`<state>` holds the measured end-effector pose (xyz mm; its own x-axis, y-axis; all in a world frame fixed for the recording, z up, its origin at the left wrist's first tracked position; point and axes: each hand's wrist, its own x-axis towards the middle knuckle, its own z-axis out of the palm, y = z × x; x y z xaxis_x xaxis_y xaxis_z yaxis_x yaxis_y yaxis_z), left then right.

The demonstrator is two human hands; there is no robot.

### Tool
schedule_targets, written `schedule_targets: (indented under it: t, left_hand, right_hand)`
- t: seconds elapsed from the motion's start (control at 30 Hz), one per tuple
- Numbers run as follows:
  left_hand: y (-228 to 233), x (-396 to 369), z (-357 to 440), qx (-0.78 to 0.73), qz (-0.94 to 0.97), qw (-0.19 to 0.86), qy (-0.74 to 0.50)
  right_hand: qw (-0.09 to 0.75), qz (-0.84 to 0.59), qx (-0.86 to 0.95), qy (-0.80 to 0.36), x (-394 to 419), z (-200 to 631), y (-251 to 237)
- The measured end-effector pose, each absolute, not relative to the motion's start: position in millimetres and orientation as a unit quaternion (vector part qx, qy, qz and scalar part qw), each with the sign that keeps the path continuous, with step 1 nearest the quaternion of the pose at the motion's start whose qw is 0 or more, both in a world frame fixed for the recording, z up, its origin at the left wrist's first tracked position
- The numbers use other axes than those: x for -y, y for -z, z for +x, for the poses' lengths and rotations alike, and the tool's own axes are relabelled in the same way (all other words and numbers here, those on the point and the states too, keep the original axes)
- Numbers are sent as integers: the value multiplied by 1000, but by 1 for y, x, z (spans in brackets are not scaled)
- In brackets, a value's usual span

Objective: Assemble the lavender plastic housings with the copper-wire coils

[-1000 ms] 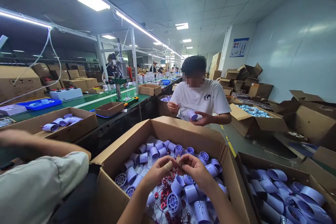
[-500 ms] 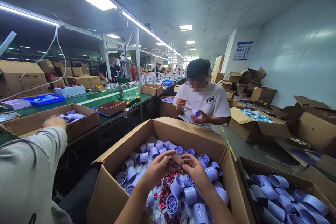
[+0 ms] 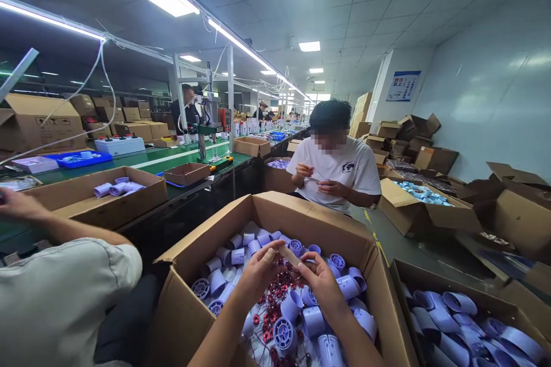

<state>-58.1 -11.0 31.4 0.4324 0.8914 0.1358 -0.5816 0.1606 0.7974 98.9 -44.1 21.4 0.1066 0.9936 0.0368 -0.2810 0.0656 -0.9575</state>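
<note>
Cardboard box [image 3: 275, 215]: plain brown. Plastic housings [image 3: 313, 320] inside: pale lavender-blue, some with round grille faces of darker blue spokes. Small coils [image 3: 270, 315] among them: red-copper. Piece [image 3: 289, 256] between both hands: tan. Tabletop [image 3: 172, 157]: green, white stripe along it. Tray [image 3: 80, 159] on it: bright blue. Second box [image 3: 469, 309] at right: brown, same lavender housings. Co-worker's T-shirt [image 3: 344, 175] opposite: white, small dark emblem. Sleeve [image 3: 64, 298] at left: pale grey-green. Floor line [image 3: 379, 243]: yellow
</note>
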Motion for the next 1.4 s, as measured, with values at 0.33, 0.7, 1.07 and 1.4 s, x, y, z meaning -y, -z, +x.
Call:
schedule_targets:
  t: [0.33,0.7,1.07,1.4]
  left_hand:
    - [-36,15,-57,-218,451,735,-458]
    - [-34,19,-59,-196,509,762,-349]
    - [-34,23,-56,-162,523,755,-362]
    - [-39,25,-53,-214,555,717,-364]
  right_hand:
    - [594,-470,436,-486,45,92,-17]
    - [539,-446,525,-485,49,101,-20]
    - [605,-507,479,-384,50,93,-25]
    - [668,-453,376,-455,51,81,-26]
